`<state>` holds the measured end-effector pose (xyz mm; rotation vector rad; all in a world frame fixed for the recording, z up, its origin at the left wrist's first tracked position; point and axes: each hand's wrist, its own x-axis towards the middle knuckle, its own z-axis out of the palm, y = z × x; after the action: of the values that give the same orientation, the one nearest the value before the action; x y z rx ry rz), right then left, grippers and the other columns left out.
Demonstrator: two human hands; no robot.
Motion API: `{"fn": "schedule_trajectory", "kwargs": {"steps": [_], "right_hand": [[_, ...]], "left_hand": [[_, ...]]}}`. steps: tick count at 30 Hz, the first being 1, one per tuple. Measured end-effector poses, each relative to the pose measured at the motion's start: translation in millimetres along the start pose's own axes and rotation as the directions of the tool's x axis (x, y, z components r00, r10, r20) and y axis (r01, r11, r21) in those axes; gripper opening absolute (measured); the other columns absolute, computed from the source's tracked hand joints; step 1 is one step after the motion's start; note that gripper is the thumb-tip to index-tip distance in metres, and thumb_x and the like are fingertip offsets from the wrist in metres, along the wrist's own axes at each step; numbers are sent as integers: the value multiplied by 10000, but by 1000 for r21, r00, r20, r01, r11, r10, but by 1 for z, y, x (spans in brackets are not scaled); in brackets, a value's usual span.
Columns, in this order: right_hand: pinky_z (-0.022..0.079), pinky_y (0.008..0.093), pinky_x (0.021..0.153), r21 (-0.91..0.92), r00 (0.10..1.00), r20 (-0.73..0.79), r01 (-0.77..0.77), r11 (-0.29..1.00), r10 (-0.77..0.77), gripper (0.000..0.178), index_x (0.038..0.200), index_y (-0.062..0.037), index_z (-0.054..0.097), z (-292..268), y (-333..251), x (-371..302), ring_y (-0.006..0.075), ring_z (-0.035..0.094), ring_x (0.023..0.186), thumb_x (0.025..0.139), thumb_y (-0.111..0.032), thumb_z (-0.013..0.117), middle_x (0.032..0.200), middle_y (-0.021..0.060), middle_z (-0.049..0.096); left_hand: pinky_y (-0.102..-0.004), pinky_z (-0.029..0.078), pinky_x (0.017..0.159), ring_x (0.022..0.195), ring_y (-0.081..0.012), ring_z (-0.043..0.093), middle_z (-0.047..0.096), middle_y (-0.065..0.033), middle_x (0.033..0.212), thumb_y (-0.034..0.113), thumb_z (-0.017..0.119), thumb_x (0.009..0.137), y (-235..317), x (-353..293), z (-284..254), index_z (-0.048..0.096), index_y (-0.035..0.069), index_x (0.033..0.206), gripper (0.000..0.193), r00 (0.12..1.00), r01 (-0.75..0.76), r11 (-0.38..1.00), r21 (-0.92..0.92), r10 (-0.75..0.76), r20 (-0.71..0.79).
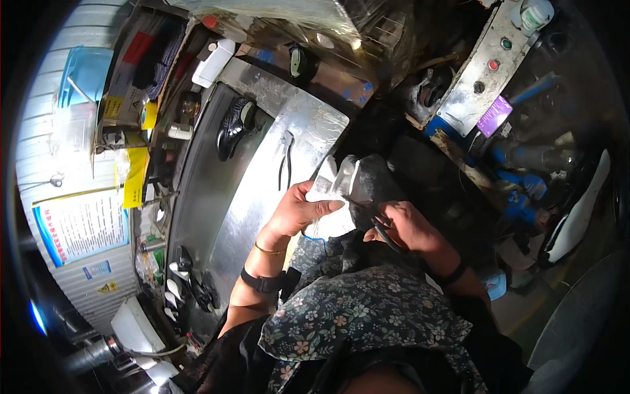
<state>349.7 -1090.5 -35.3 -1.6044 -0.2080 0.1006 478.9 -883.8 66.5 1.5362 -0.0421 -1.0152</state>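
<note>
My left hand (295, 210) grips a pale, crumpled fabric-like piece (330, 223), its thumb pressed on top and its fingers underneath. Dark grey crumpled material (375, 178) adjoins the piece on the right; whether the two are joined I cannot tell. In my right hand (412, 226), close beside them, is a black-handled tool (388, 235) that looks like scissors or pliers; its working end is hard to make out. Pliers with black handles (286, 161) lie on the shiny metal table (318, 125), just beyond my left hand. Farther left rests a black patterned shoe (235, 128).
A dark belt-like surface (209, 190) runs along the table's left side, with several shoes (190, 279) near its lower end. Cluttered shelves (147, 134) stand left of it. A metal control panel (482, 69) with buttons slants at the upper right, above dark machinery.
</note>
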Motion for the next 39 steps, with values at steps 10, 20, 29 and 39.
{"fn": "schedule_trajectory", "kwargs": {"steps": [10, 20, 29, 39], "right_hand": [[486, 442, 687, -588, 994, -102, -35, 808, -31, 614, 963, 6, 490, 117, -27, 108, 364, 605, 787, 736, -485, 779, 841, 148, 583], [473, 449, 734, -741, 981, 72, -69, 668, 182, 569, 972, -31, 493, 213, -52, 181, 366, 596, 856, 745, -473, 768, 957, 144, 585], [484, 425, 604, -556, 966, 153, -90, 826, 208, 473, 830, 18, 524, 220, -14, 178, 402, 613, 675, 799, -393, 755, 687, 203, 607], [500, 430, 658, -483, 988, 7, -134, 865, 156, 546, 849, 4, 532, 160, 29, 175, 372, 627, 722, 751, -475, 775, 768, 166, 621]], "left_hand": [[-236, 519, 682, 766, -72, 639, 709, -20, 866, 53, 752, 816, -29, 0, -169, 704, 14, 993, 188, 974, -139, 990, -11, 139, 178], [-283, 542, 753, 794, -118, 653, 685, -30, 927, -11, 714, 778, -84, -50, -271, 625, 3, 1105, 340, 935, -339, 872, -354, 355, -22], [-274, 538, 714, 766, -128, 658, 687, -46, 894, 31, 747, 758, -88, -48, -288, 651, -11, 1031, 293, 975, -113, 913, -392, 178, 135], [-247, 516, 766, 809, -87, 635, 698, -16, 916, 33, 757, 767, -60, 20, -242, 673, 23, 1060, 305, 983, 11, 997, -75, 3, 184]]}}
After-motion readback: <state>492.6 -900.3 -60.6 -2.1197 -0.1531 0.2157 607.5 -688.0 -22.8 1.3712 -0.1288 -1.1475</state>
